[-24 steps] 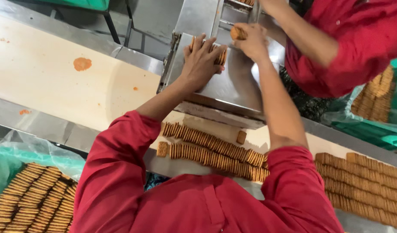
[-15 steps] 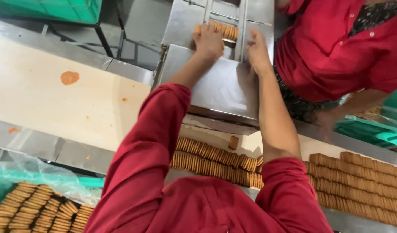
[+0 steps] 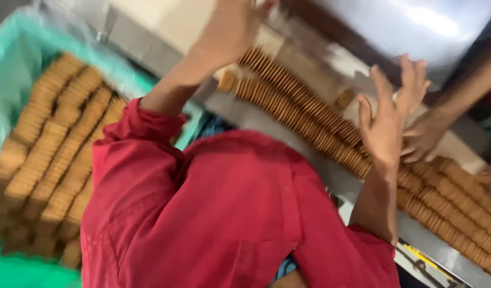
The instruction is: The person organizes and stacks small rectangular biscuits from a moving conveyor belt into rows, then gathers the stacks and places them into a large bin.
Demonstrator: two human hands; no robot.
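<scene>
Both your hands are back from the far steel tray and now hover over the counter. Left hand (image 3: 232, 26) open, fingers spread, empty, just above the far end of the biscuit rows (image 3: 304, 120). Right hand (image 3: 389, 120) open too, palm up-ish, holding nothing, over the same rows. Frame blurred, view swung near. A co-worker's hand (image 3: 424, 138) touches the rows right of yours. Green crate (image 3: 21, 64) of stacked biscuits sits left.
</scene>
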